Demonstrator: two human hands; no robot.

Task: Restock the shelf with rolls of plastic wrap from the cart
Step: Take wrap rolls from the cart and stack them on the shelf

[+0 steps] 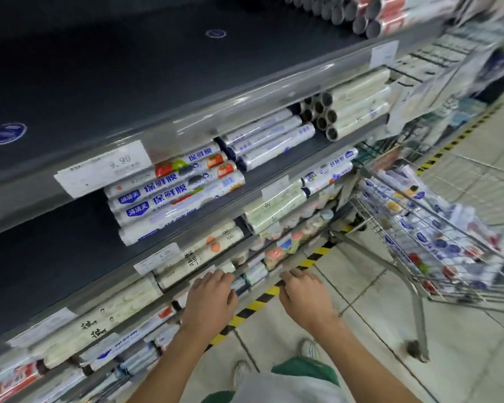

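Dark shelves run from lower left to upper right, partly stocked with rolls of plastic wrap. A stack of blue-and-white labelled rolls lies on the middle shelf. A wire cart at the right holds several more wrapped rolls. My left hand hangs palm down by the front edge of a low shelf, fingers loosely curled, holding nothing. My right hand hovers beside it over the floor, also with nothing in it, fingers pointing toward the shelf.
A price tag reading 9.90 hangs on the upper shelf rail. Cardboard-cored rolls are stacked farther right. Yellow-black tape marks the tiled floor along the shelf base. My shoes are below.
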